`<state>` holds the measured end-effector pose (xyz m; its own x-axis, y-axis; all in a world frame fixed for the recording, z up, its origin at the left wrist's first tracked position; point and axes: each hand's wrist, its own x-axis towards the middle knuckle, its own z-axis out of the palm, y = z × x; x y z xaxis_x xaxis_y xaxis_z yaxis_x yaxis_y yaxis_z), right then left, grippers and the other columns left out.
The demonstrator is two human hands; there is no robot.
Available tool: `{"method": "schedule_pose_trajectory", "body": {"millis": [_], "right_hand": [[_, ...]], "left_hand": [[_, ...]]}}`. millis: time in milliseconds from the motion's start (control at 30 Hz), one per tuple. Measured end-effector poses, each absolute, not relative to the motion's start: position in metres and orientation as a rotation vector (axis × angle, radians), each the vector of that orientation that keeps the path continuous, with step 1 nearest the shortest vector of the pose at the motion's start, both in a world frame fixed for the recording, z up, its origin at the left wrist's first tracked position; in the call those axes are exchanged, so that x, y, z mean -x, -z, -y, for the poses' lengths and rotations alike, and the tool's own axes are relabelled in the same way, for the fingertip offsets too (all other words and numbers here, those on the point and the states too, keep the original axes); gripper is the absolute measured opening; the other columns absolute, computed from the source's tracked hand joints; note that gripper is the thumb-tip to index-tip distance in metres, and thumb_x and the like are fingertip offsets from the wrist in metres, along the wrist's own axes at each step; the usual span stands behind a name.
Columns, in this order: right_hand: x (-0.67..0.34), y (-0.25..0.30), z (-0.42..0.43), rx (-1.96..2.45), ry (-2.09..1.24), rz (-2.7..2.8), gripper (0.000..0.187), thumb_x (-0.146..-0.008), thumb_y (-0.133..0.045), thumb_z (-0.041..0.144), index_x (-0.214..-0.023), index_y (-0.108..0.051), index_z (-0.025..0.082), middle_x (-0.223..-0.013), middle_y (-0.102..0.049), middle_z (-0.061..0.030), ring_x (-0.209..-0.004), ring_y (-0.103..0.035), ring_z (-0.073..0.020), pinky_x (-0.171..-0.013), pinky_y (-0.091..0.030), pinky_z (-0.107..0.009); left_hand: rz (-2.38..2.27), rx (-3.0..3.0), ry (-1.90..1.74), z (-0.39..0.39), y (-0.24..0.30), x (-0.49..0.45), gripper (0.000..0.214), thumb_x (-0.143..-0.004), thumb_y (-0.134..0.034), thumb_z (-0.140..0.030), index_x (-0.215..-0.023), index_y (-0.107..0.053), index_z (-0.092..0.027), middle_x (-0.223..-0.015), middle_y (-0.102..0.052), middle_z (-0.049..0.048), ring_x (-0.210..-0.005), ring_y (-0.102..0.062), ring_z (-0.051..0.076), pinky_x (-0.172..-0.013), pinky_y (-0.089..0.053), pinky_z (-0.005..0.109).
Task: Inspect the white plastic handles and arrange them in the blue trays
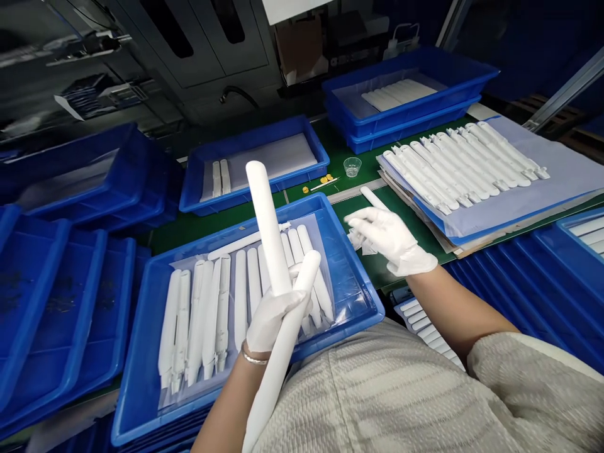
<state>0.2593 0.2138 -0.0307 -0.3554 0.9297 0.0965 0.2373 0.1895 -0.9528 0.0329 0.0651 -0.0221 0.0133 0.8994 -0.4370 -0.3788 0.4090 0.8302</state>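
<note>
My left hand (270, 319), in a white glove, is closed around two long white plastic pieces that cross each other. One white plastic piece (265, 220) points up and away; the other, a rounded white plastic piece (278, 352), slants down toward my lap. Beneath them lies a blue tray (361, 283) with several similar white parts (195, 321) on a pale sheet. To the tray's right, my gloved right hand (384, 238) hovers with fingers stretched out, seemingly holding nothing. Close to it are a white strip (374, 197) and small crumpled white scraps (365, 244) on the green table.
Behind stands another blue tray (193, 201) with two white parts. A clear cup (352, 167) and small yellow pieces (326, 179) sit beside it. At right, white parts (465, 165) lie in a row on stacked sheets. Stacked blue trays (61, 302) crowd the left.
</note>
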Motion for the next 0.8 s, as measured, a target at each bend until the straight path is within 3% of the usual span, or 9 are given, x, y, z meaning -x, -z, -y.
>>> {"method": "schedule_pose_trajectory", "body": {"millis": [100,233,400,567,800], "right_hand": [[-0.233,0.012,-0.195,1.015,-1.519,1.759,0.025,-0.091,-0.063,0.040,-0.095,-0.073,0.017,-0.068,-0.065,-0.0020,-0.056,-0.057,-0.0136,-0.058,-0.051,-0.030],[-0.214,0.010,-0.182,0.977,-1.632,1.746,0.022,-0.090,-0.065,0.038,-0.090,-0.070,0.017,-0.065,-0.061,-0.0002,-0.056,-0.055,-0.0131,-0.055,-0.047,-0.029],[-0.210,0.009,-0.180,1.053,-1.436,1.898,0.020,-0.083,-0.072,0.034,-0.076,-0.063,0.018,-0.066,-0.062,-0.0002,-0.067,-0.060,-0.0160,-0.063,-0.049,-0.031],[-0.211,0.010,-0.186,1.046,-1.809,1.718,0.012,-0.088,-0.063,0.028,-0.083,-0.058,0.017,-0.057,-0.056,0.0034,-0.048,-0.051,-0.0107,-0.045,-0.041,-0.023],[-0.211,0.007,-0.185,0.977,-1.768,1.786,0.017,-0.086,-0.068,0.028,-0.080,-0.056,0.017,-0.059,-0.056,0.0037,-0.051,-0.051,-0.0092,-0.048,-0.042,-0.022]], "left_hand": [[-1.259,-0.643,-1.061,-0.067,0.019,-0.034,0.072,-0.068,-0.081,-0.036,-0.134,-0.061,-0.015,-0.078,-0.061,0.0015,-0.059,-0.056,0.015,-0.054,-0.050,0.027],[-1.381,-0.770,-1.044,-0.067,0.015,-0.036,0.065,-0.068,-0.083,-0.040,-0.127,-0.067,-0.018,-0.093,-0.066,0.0053,-0.067,-0.057,0.016,-0.060,-0.052,0.029],[-1.430,-0.859,-1.020,-0.069,0.014,-0.037,0.059,-0.069,-0.082,-0.042,-0.122,-0.070,-0.018,-0.088,-0.066,0.0044,-0.063,-0.053,0.015,-0.056,-0.046,0.027],[-1.423,-0.802,-1.003,-0.069,0.012,-0.040,0.067,-0.068,-0.082,-0.044,-0.128,-0.066,-0.018,-0.082,-0.064,0.0027,-0.063,-0.054,0.016,-0.054,-0.047,0.027],[-1.407,-0.833,-1.002,-0.068,0.013,-0.038,0.065,-0.069,-0.081,-0.043,-0.127,-0.066,-0.017,-0.080,-0.061,0.0014,-0.062,-0.053,0.015,-0.053,-0.046,0.025]]}}
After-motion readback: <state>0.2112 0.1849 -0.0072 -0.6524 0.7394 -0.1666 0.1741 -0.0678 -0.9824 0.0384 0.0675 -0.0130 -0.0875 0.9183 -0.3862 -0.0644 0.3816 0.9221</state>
